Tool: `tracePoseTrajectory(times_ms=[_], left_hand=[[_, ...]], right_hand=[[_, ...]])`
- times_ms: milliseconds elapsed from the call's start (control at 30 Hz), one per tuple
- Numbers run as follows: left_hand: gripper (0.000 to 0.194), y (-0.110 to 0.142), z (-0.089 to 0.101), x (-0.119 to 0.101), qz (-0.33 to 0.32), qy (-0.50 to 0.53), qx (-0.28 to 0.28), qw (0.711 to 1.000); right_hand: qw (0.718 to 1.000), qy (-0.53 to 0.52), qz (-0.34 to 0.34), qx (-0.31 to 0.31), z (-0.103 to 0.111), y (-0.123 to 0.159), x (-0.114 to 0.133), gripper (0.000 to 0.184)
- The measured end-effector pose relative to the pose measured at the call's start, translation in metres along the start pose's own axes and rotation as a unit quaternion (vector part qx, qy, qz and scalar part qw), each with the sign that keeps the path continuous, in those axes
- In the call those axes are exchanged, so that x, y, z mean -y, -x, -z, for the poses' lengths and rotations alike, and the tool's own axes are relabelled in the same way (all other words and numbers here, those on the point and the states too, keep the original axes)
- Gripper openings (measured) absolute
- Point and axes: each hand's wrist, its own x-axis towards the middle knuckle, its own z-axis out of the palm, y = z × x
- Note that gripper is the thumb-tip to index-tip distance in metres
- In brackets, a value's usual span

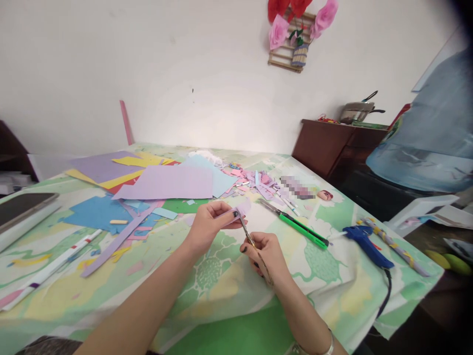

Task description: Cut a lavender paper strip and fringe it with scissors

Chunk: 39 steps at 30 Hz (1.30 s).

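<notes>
My left hand [209, 224] pinches a small lilac paper strip [242, 207] between thumb and fingers above the table. My right hand [266, 256] is closed round the handles of a pair of scissors [251, 240], whose blades point up toward the strip and meet its edge. Both hands hover over the green patterned tablecloth [207, 276] near the front middle of the table.
Coloured paper sheets [166, 181] and scraps lie behind my hands. A green utility knife [295, 223], a blue glue gun [365, 244] and a wrapped stick [391, 245] lie to the right. A tablet [22, 207] sits at far left. A cabinet [332, 148] stands beyond.
</notes>
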Motion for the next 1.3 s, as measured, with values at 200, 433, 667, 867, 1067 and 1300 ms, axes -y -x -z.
tracePoseTrajectory(times_ms=[200, 433, 667, 867, 1067, 1300], left_hand=[[0.020, 0.0006, 0.0008, 0.0010, 0.002, -0.009, 0.003, 1.000], [0.021, -0.0004, 0.0006, 0.0018, 0.003, -0.009, 0.003, 1.000], [0.018, 0.0011, 0.0001, 0.0005, 0.006, 0.010, 0.016, 1.000], [0.017, 0.0017, 0.0010, 0.0013, -0.005, 0.010, 0.028, 1.000], [0.017, 0.0006, 0.0007, 0.0015, 0.001, 0.010, 0.020, 1.000], [0.017, 0.0003, -0.0002, 0.0001, 0.004, 0.011, 0.014, 1.000]], right_hand=[[1.000, 0.000, 0.011, -0.004, -0.0005, 0.0006, -0.0018, 0.038], [1.000, 0.003, 0.006, -0.004, -0.0003, -0.0006, -0.0029, 0.039], [1.000, -0.012, 0.007, 0.000, 0.0004, -0.0009, -0.0039, 0.038], [1.000, -0.015, 0.008, 0.001, 0.0003, 0.0001, -0.0041, 0.038], [1.000, -0.016, -0.001, -0.001, 0.0006, -0.0003, -0.0017, 0.039], [0.999, -0.016, 0.028, 0.014, 0.0025, 0.0001, -0.0054, 0.037]])
